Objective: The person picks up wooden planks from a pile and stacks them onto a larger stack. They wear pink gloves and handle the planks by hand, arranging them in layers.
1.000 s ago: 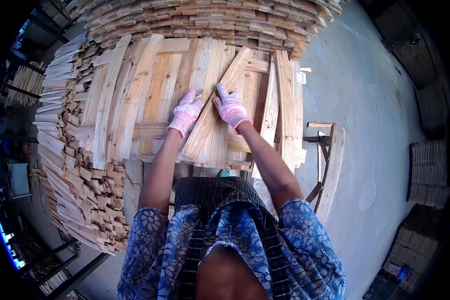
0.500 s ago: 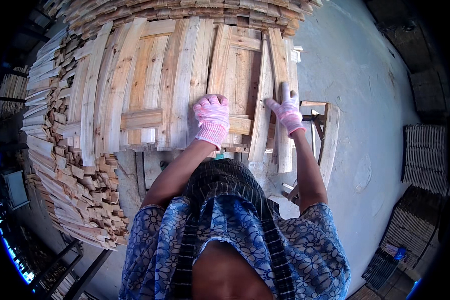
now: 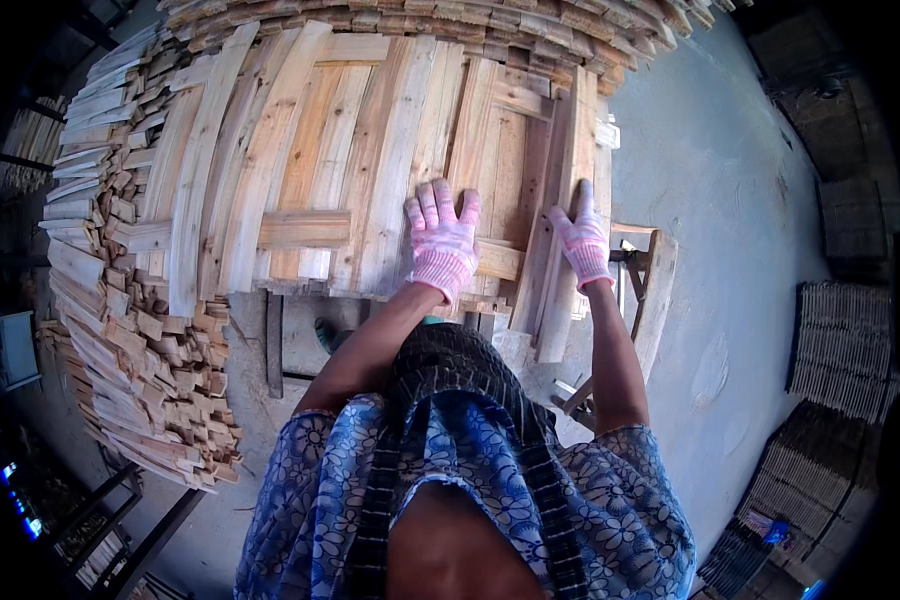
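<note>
Wooden planks (image 3: pixel 380 150) lie side by side on a work surface in front of me, with short crosspieces (image 3: pixel 305 229) laid over or between them. My left hand (image 3: pixel 442 240), in a pink and white knitted glove, rests on the planks right of the middle, fingers stretched out. At the right end, my right hand (image 3: pixel 582 243), gloved alike, presses on a long plank (image 3: pixel 577 130), thumb and forefinger spread along it. Its other fingers are partly hidden. That plank lies close against a darker plank (image 3: pixel 542 230); both stick out past the near edge.
Large stacks of cut wood stand at the left (image 3: pixel 140 350) and along the far side (image 3: pixel 420 30). A wooden stand (image 3: pixel 652 290) is right of the work surface. Bundled slats (image 3: pixel 845 335) lie along the right wall on the grey floor (image 3: pixel 730 250).
My left hand has opened from curled fingers to a flat spread. The slanted planks at the right end now lie together, nearly parallel, with my right hand still on them. The view has shifted slightly.
</note>
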A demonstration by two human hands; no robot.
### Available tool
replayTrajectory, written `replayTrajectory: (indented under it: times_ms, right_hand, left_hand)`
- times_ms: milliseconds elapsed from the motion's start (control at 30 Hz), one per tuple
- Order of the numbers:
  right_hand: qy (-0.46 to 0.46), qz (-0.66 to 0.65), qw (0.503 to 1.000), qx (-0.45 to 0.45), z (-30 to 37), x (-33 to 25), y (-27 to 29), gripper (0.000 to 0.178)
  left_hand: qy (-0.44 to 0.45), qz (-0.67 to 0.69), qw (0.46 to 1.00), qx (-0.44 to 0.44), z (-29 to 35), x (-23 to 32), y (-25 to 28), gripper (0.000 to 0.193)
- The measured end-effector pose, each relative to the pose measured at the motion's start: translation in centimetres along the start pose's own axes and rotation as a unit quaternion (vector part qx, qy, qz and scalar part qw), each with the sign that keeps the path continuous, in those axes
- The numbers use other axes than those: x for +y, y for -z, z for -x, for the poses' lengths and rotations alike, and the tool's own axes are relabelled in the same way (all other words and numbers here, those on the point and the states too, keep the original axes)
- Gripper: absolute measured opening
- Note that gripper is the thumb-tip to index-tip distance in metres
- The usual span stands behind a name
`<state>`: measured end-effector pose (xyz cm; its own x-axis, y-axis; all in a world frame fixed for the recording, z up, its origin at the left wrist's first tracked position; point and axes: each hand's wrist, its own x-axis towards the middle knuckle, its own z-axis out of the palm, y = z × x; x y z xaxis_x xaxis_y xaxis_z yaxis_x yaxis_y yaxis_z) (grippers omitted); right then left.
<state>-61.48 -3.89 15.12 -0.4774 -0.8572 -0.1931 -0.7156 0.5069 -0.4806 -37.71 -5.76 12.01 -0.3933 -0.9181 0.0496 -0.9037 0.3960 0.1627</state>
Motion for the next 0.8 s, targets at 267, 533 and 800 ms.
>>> replayTrajectory:
  times_ms: [267, 533, 800]
  right_hand:
    - [-0.003, 0.001, 1.000, 0.003, -0.1, -3.0, -3.0, 0.081]
    - [0.017, -0.044, 0.999, -0.023, 0.5, -12.9, -7.4, 0.083]
    - [0.083, -0.026, 0.965, -0.248, 0.9, -7.3, 0.7, 0.082]
  left_hand:
    - [-0.017, 0.062, 0.985, -0.160, -1.1, -1.6, 4.3, 0.081]
    - [-0.069, 0.233, 0.970, 0.022, 4.1, -4.0, 2.9, 0.066]
    - [-0.002, 0.116, 0.993, 0.011, 2.1, 1.4, 5.0, 0.071]
